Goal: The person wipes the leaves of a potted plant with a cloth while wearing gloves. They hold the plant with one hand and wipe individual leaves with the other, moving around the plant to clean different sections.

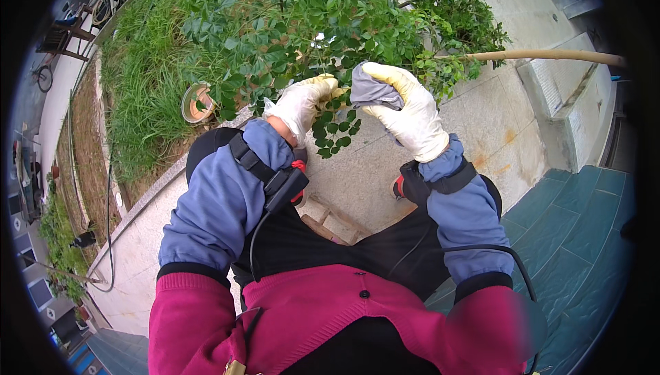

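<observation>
My left hand point(304, 104), in a pale rubber glove, is at a leafy stem of the green shrub point(309, 9), its fingers curled; leaves point(332, 132) hang just below and right of the fingertips. Whether the fingers pinch the stem is hard to make out. To its right, my right hand point(410, 112), gloved too, grips a crumpled grey cloth point(374, 88) between thumb and fingers. The two hands are apart, with foliage between and behind them.
A bamboo pole point(541, 55) reaches in from the right to the shrub. Left of the shrub, a round pot point(198, 103) stands by long grass point(144, 71) and a stone kerb point(154, 189). A wooden stool point(335, 220) is between my legs. Concrete steps point(557, 86) rise at right.
</observation>
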The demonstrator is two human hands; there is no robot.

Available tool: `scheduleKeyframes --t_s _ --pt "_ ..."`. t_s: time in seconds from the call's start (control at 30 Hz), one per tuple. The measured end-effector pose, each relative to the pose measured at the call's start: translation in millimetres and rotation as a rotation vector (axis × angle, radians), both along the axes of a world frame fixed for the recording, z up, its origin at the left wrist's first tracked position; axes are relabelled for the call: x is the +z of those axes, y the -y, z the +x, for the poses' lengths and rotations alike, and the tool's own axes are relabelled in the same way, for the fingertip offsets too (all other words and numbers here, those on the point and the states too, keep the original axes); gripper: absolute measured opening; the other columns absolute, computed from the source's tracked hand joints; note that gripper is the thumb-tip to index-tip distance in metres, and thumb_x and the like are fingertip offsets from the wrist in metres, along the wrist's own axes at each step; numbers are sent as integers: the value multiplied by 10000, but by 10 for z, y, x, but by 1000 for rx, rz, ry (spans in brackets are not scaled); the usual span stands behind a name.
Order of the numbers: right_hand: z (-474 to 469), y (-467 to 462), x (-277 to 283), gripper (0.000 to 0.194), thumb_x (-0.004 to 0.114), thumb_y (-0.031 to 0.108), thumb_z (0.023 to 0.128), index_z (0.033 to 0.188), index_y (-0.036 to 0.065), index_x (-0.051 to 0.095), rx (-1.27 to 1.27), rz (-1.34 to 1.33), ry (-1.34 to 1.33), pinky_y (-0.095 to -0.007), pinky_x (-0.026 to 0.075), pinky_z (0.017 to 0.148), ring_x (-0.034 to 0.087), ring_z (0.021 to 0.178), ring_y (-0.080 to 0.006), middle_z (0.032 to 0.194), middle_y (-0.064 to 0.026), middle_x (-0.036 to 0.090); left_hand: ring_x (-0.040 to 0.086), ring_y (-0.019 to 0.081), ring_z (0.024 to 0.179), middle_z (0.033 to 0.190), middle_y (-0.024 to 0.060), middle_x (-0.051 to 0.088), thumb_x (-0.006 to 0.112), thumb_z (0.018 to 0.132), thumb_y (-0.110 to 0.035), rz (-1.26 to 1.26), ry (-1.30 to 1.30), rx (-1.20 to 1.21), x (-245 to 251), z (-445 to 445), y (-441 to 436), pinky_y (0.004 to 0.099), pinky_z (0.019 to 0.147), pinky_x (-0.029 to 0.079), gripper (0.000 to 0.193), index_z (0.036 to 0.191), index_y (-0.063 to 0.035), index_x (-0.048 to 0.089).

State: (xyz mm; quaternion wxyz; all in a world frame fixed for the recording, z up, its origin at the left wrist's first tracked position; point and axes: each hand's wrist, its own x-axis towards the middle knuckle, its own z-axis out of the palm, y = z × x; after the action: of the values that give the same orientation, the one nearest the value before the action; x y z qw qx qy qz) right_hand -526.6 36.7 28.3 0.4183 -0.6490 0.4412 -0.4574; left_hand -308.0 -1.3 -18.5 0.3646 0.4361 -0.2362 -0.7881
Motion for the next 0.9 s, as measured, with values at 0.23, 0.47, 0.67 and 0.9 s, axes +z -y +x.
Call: scheduleKeyframes --t_s 0.23,0.47,0.67,0.9 --pt "-134 -25 -81 632 777 -37 720 1297 181 639 -34 -127 -612 -326 517 1011 638 1173 -265 1279 -89 642 688 251 1022 1099 101 677 579 985 -123 -76 13 -56 25 15 13 394 942 551 385 1325 56 557" --pt "-72 42 -32 645 791 4 720 1312 202 626 -86 -258 -469 -347 545 972 650 1135 -299 1300 -96 624 699 266 1013 1153 136 684 572 994 -120 -44 19 -41 -83 -14 23 420 930 560 372 1327 44 554" --pt "-1 93 -117 610 787 44 739 1307 200 625 -77 -259 -657 -354 559 932 660 1095 -311 1299 -101 620 702 278 1021 1174 128 689 571 993 -102 -7 37 -77 -10 -7 12 417 937 558 359 1326 33 560" --pt "-12 58 5 629 794 26 720 1297 219 636 -157 -342 -569 -349 556 939 658 1110 -300 1283 -87 634 705 274 1015 1135 117 691 582 985 -102 -32 151 10 -21 -46 -21 389 922 563 305 1265 20 582"
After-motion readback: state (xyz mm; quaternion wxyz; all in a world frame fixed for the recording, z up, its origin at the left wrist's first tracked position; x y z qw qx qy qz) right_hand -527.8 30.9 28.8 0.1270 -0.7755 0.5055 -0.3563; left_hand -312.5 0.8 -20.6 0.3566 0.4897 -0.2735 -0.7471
